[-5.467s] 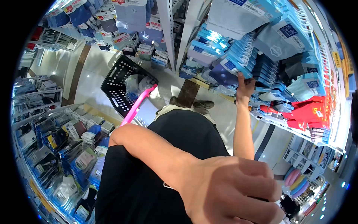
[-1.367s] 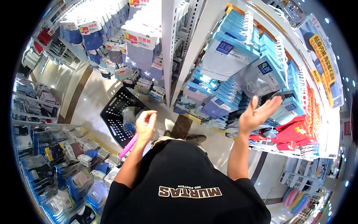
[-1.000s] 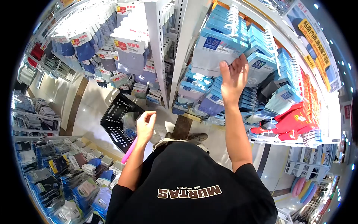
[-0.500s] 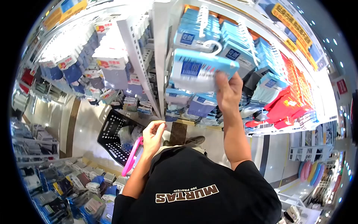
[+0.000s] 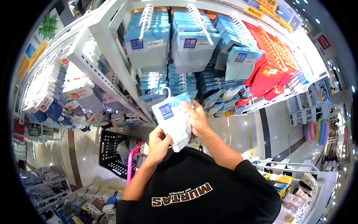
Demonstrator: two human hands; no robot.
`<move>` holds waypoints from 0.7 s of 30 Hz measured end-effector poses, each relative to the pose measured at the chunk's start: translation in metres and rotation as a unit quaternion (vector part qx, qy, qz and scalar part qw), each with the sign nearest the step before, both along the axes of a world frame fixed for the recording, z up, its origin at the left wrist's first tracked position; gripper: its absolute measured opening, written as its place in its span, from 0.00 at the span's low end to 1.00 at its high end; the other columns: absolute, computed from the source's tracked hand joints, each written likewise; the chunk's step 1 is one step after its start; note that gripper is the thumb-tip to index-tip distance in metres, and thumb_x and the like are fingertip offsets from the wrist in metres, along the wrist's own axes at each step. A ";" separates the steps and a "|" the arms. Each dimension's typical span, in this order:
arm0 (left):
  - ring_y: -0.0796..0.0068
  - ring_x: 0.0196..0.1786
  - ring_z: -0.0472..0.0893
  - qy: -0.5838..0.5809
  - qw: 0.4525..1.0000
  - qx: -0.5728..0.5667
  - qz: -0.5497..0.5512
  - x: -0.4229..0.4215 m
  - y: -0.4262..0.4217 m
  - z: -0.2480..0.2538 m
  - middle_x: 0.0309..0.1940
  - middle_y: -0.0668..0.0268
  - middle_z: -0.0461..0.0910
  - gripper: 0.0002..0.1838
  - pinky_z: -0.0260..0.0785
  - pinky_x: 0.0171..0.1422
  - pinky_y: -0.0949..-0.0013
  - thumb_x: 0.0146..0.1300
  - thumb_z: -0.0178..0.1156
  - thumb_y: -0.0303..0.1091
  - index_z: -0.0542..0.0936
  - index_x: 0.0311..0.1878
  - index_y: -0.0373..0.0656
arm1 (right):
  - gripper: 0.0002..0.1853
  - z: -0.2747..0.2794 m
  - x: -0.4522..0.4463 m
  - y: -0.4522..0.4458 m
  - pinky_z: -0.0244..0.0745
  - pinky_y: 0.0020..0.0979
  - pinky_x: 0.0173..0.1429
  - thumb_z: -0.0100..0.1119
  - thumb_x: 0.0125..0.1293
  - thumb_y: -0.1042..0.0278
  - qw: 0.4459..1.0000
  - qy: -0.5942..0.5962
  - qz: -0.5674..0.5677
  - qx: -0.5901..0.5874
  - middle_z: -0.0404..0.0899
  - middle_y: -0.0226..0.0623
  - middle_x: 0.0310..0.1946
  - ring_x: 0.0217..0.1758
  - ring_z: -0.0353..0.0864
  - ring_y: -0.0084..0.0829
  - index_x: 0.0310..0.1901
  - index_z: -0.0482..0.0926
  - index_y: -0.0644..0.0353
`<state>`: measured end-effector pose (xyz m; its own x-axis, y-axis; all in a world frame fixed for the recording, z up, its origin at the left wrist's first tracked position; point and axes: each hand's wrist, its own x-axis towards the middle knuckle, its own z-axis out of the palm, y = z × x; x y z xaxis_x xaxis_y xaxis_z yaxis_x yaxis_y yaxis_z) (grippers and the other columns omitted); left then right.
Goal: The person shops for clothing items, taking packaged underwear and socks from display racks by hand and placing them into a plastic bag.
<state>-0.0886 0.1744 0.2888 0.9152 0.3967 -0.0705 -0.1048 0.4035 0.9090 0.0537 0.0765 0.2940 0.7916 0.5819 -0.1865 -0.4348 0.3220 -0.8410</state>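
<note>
In front of my chest, a pack of white socks point(image 5: 176, 128) hangs tilted below its blue header card, which has a white plastic hook on top. My right hand point(image 5: 196, 118) grips the card's right side, with the thumb over the front. At the lower left edge, my left hand point(image 5: 158, 142) pinches the white fabric; its fingertips are partly hidden behind it. Beyond them, packs with matching blue cards point(image 5: 189, 43) hang in rows on white spiral-like hooks.
A black perforated basket point(image 5: 112, 151) with a pink handle point(image 5: 130, 163) stands on the floor to my left. A white upright post point(image 5: 112, 48) divides the racks. Red garments point(image 5: 266, 71) hang at the right. Bins of packaged goods stand behind me on both sides.
My right hand has brought the sock pack down from the rack towards my chest. My left hand has moved up and taken hold of its lower part. The view has shifted right.
</note>
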 end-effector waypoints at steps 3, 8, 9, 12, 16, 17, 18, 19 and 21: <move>0.80 0.45 0.81 -0.017 1.000 0.016 -0.010 0.014 -0.003 0.014 0.45 0.66 0.83 0.13 0.73 0.51 0.74 0.67 0.59 0.25 0.78 0.54 0.33 | 0.18 -0.007 -0.005 -0.001 0.78 0.27 0.47 0.60 0.71 0.59 0.995 0.103 0.016 -0.008 0.82 0.36 0.43 0.43 0.82 0.25 0.54 0.76 0.64; 0.87 0.29 0.75 0.036 0.997 0.045 -0.045 0.034 -0.011 0.030 0.27 0.70 0.80 0.12 0.68 0.32 0.78 0.74 0.56 0.35 0.78 0.46 0.32 | 0.16 -0.031 -0.029 -0.008 0.78 0.25 0.43 0.54 0.73 0.55 0.957 0.230 0.146 0.103 0.80 0.30 0.39 0.41 0.81 0.23 0.48 0.77 0.60; 0.88 0.29 0.75 0.032 0.998 0.050 -0.036 0.034 -0.011 0.027 0.27 0.70 0.80 0.13 0.68 0.32 0.78 0.74 0.56 0.35 0.78 0.45 0.32 | 0.16 -0.013 -0.037 -0.008 0.79 0.25 0.43 0.53 0.74 0.55 0.960 0.230 0.130 0.094 0.79 0.30 0.39 0.41 0.81 0.23 0.49 0.77 0.60; 0.89 0.28 0.73 0.013 0.998 0.054 -0.005 0.035 -0.014 0.016 0.26 0.72 0.79 0.13 0.66 0.31 0.79 0.74 0.56 0.35 0.79 0.43 0.32 | 0.15 -0.016 -0.030 -0.008 0.79 0.25 0.43 0.51 0.75 0.56 0.953 0.259 0.132 0.084 0.79 0.30 0.40 0.40 0.81 0.23 0.50 0.76 0.59; 0.89 0.30 0.70 0.016 0.992 0.123 -0.009 0.029 -0.011 0.013 0.27 0.73 0.77 0.13 0.63 0.33 0.79 0.74 0.55 0.35 0.79 0.43 0.32 | 0.15 -0.036 -0.024 -0.014 0.78 0.24 0.38 0.54 0.74 0.54 0.958 0.251 0.121 0.063 0.79 0.29 0.36 0.36 0.80 0.21 0.48 0.78 0.59; 0.89 0.30 0.70 0.006 0.993 0.120 0.001 0.028 -0.012 0.008 0.27 0.74 0.76 0.12 0.63 0.34 0.79 0.75 0.54 0.34 0.79 0.43 0.33 | 0.16 -0.036 -0.020 -0.015 0.78 0.24 0.37 0.54 0.74 0.54 0.960 0.247 0.120 0.057 0.79 0.28 0.35 0.36 0.80 0.21 0.49 0.78 0.59; 0.89 0.31 0.69 -0.004 0.993 0.119 0.013 0.026 -0.012 0.004 0.27 0.74 0.76 0.12 0.63 0.34 0.78 0.75 0.54 0.34 0.79 0.43 0.33 | 0.16 -0.033 -0.012 -0.019 0.79 0.25 0.41 0.54 0.75 0.55 0.967 0.213 0.138 -0.018 0.81 0.29 0.37 0.38 0.81 0.22 0.50 0.78 0.59; 0.89 0.32 0.69 -0.007 0.994 0.105 0.028 0.023 -0.013 0.002 0.28 0.74 0.76 0.13 0.62 0.35 0.78 0.75 0.54 0.35 0.79 0.44 0.33 | 0.15 -0.031 -0.008 -0.022 0.79 0.26 0.43 0.54 0.75 0.56 0.972 0.190 0.135 -0.002 0.82 0.29 0.38 0.39 0.82 0.22 0.50 0.78 0.60; 0.89 0.33 0.69 -0.015 0.994 0.079 0.070 0.017 -0.013 0.012 0.29 0.75 0.76 0.13 0.62 0.36 0.78 0.75 0.53 0.35 0.79 0.44 0.34 | 0.14 -0.010 -0.002 -0.015 0.79 0.27 0.47 0.55 0.74 0.59 0.979 0.144 0.142 0.033 0.83 0.31 0.40 0.41 0.82 0.23 0.51 0.78 0.60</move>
